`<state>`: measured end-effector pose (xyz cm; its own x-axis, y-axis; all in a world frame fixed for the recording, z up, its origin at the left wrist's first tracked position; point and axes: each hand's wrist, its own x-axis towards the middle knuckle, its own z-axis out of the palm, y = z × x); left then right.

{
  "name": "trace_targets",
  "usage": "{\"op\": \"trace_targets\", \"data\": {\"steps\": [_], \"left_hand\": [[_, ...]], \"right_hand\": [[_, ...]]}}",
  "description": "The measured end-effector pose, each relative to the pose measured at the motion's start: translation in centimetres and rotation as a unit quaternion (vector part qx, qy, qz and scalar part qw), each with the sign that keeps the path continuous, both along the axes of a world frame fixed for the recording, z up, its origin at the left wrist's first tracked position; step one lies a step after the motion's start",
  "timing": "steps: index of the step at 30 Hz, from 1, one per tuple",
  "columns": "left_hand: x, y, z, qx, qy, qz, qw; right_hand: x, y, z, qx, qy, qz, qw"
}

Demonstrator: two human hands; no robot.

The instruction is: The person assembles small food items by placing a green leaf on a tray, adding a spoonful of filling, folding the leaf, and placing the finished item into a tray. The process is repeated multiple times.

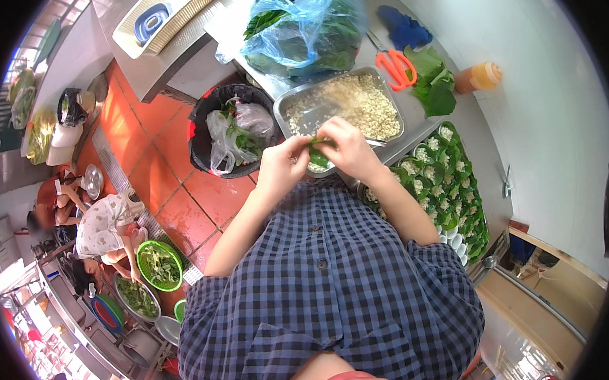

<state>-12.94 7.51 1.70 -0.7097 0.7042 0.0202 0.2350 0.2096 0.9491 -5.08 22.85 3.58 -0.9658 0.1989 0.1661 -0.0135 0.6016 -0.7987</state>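
Both hands meet over the near edge of a metal tray (307, 103) that holds a pale, crumbly chopped filling (373, 101). Between them is a green leaf (317, 155), pinched by my left hand (284, 163) at its left side and by my right hand (350, 150) at its top and right. White bits show beside the leaf, under the fingers. A spoon's handle (376, 143) rests on the tray's right rim. To the right, rows of leaf cups with white filling (441, 172) sit close together; white empty cups (457, 243) show at their near end.
Beyond the tray lie a blue plastic bag of leaves (304, 34), orange-handled scissors (396, 70), loose leaves (433, 83) and a squeeze bottle (478, 79). A lined bin (201, 134) stands at left on the red tiled floor. Farther left, two people work near a green basket (179, 266).
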Motion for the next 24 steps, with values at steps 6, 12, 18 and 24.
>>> {"op": "trace_targets", "data": {"steps": [6, 12, 18, 24], "left_hand": [[-0.2, 0.7, 2.1, -0.076, -0.066, -0.078, 0.992], [-0.6, -0.2, -1.8, 0.005, -0.028, 0.042, 0.999], [-1.6, -1.5, -3.2, 0.017, -0.071, 0.092, 0.993], [-2.3, -3.8, -4.4, 0.018, -0.165, 0.099, 0.981]], "right_hand": [[0.9, 1.2, -0.2, -0.082, -0.100, 0.021, 0.991], [3.7, 6.0, 0.9, 0.149, -0.150, -0.231, 0.950], [6.7, 6.7, -1.3, 0.075, -0.229, -0.182, 0.953], [5.3, 5.9, -2.7, -0.154, -0.160, -0.181, 0.958]]}}
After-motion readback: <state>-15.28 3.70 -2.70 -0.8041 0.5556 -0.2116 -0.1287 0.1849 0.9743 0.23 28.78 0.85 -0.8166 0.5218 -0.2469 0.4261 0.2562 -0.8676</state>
